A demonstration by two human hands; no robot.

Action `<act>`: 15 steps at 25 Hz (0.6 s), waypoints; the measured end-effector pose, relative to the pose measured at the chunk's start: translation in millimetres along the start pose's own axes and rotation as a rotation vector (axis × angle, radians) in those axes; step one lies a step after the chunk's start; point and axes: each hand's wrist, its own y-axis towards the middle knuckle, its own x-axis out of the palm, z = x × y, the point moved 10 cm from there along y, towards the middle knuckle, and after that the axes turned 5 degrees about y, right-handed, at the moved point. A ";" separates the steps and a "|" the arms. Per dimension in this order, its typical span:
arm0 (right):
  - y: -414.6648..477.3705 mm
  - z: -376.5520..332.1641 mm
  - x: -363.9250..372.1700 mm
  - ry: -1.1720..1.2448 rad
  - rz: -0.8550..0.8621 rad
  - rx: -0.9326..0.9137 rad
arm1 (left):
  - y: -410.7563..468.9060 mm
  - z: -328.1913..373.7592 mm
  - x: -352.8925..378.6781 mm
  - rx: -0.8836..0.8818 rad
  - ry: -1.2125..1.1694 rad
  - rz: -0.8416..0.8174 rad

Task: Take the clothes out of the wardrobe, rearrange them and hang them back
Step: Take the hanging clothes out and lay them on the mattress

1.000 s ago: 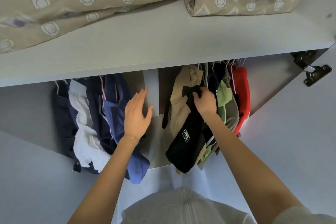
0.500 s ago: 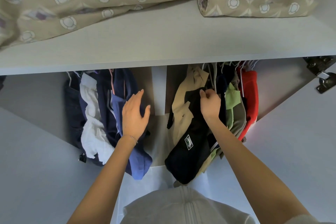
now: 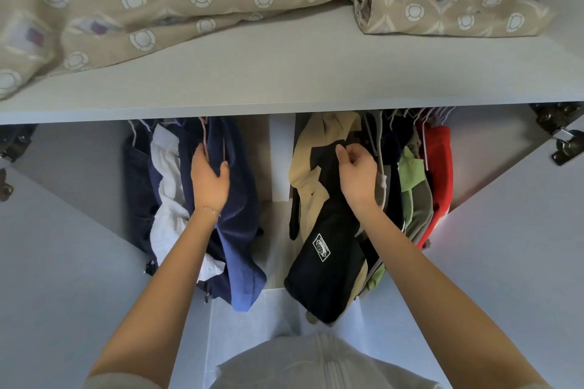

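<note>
Two bunches of clothes hang under the wardrobe shelf [image 3: 284, 79]. On the left are dark navy pieces, a white garment [image 3: 167, 186] and a blue garment [image 3: 240, 230]. My left hand [image 3: 208, 180] reaches into the navy and blue clothes, fingers tucked between them and thumb out. On the right hang a beige shirt [image 3: 308, 164], a black garment [image 3: 325, 265] with a small white label, a green one [image 3: 410, 180] and a red one [image 3: 437, 174]. My right hand [image 3: 357, 174] pinches the black garment near its top with curled fingers.
A beige patterned bedcover [image 3: 189, 3] lies bunched on the shelf above. A white vertical divider [image 3: 281, 164] stands between the two bunches. Open wardrobe doors flank both sides, with metal hinges [image 3: 562, 142] at the upper right and upper left. My grey top is at the bottom edge.
My left hand moved left, away from the divider, and pushed in among the navy and blue clothes. My right hand stayed at the top of the black garment, fingers curling tighter.
</note>
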 end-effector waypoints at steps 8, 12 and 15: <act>-7.9 3.5 3.1 -0.014 0.002 -0.003 | 38.7 -22.1 28.4 -0.320 -0.399 -0.192; -9.3 9.6 -5.9 -0.034 0.013 0.011 | 22.3 13.4 55.8 -0.229 -0.482 -0.390; -14.0 9.8 -7.4 -0.056 -0.023 0.017 | 8.1 38.3 73.7 -0.197 -0.544 -0.460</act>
